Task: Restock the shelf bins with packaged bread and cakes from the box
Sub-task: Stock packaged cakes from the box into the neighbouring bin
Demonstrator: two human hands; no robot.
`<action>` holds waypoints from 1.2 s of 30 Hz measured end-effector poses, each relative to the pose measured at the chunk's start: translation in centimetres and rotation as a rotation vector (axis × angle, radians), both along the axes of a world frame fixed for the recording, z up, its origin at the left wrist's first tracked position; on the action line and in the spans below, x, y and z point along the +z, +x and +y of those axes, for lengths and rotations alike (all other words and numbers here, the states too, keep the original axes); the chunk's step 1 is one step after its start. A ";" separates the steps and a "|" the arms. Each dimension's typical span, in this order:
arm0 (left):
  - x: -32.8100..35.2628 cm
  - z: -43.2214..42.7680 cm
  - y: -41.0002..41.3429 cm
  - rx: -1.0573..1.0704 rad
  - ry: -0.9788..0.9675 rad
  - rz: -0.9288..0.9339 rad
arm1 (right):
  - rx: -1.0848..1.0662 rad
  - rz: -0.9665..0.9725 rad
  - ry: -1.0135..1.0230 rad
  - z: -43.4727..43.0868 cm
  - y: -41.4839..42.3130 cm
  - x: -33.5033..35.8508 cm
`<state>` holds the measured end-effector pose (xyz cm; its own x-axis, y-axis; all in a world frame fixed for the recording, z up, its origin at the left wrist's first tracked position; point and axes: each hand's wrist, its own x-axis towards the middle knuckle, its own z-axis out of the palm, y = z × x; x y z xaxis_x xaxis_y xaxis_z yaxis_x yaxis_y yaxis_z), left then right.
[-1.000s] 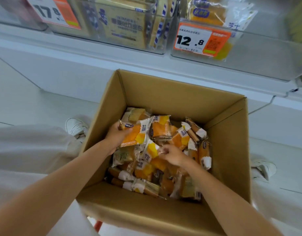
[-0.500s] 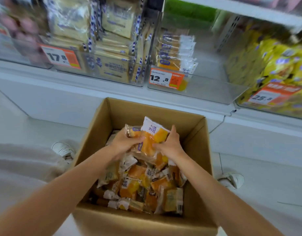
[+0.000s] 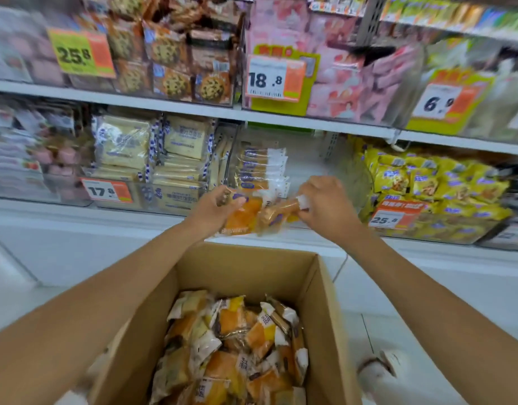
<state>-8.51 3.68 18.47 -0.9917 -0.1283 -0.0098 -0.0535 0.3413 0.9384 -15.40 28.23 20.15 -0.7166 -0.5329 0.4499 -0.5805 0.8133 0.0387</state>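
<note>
An open cardboard box (image 3: 251,267) at the bottom centre holds several orange-and-white cake packets (image 3: 237,346). Above it, in front of a clear shelf bin (image 3: 310,165), my left hand (image 3: 215,207) grips an orange cake packet (image 3: 243,217). My right hand (image 3: 325,204) grips a second, browner packet (image 3: 276,214) by its white end. The two packets touch between my hands. Inside the bin a small stack of like packets (image 3: 260,171) stands at its left side.
Left of that bin, a bin of pale bread packs (image 3: 152,159) carries a 17.8 tag. To the right stands a bin of yellow packets (image 3: 427,185) tagged 25.8. The shelf above holds cookie packs (image 3: 176,59) and pink packs (image 3: 339,80). A white shoe (image 3: 377,372) is right of the box.
Both hands have lifted packets out of the box and moved them up and forward to the front of the clear bin. The view has tilted up towards the shelves.
</note>
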 end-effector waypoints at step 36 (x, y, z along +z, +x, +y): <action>0.3 5.2 -12.1 -0.551 -1.219 -0.147 | -0.441 -0.290 -0.216 4.8 -12.8 -2.3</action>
